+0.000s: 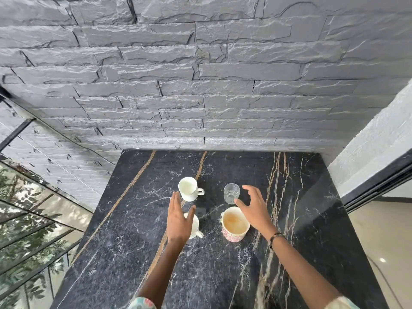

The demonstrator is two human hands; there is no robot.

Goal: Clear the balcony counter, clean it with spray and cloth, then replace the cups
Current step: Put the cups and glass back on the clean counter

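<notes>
On the black marble counter [138, 253], nearest, a patterned cup [234, 226] with a tea-stained inside is seen at 5 o'clock and a white cup [195, 227] at 7, half hidden under the left hand [178, 217], fingers straight, nothing held. The right hand [254, 208] is spread, empty, between patterned cup and glass [231, 193] at 1 o'clock. Farthest, at 11, another white cup [189, 189] is standing

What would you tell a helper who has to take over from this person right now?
Left hand: open, holding nothing, above the near white cup.
Right hand: open, fingers spread, reaching between the clear glass and the patterned mug.
The far white cup also stands on the counter.
Done: nothing yet; all four vessels stand on the counter.
Left: remove them, spray and wipe, put the cups back. No spray or cloth is in view.
</notes>
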